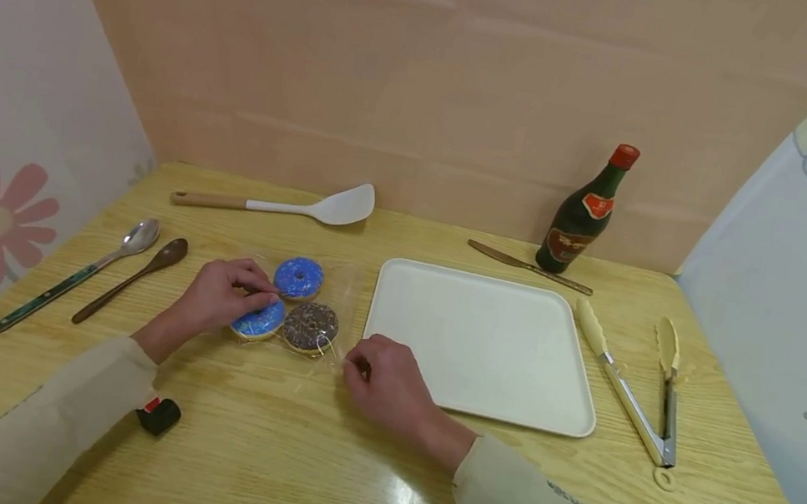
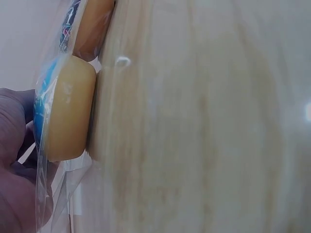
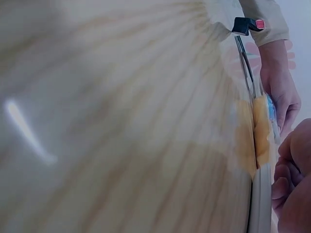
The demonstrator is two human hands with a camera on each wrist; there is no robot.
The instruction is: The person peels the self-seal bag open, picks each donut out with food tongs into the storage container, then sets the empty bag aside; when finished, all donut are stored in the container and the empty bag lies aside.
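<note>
On the head view I have the clear bag on the wooden table, left of the white tray, with two blue donuts and one brown donut inside. The left hand reaches over the lower blue one, thumb and fingertips pinching the film; the right hand, fingers curled, pinches the bag's right edge beside the tray. From the left wrist I see a blue-topped donut side-on through plastic, fingers beside it. From the right wrist I get curled fingers close up, too blurred to show their grip.
</note>
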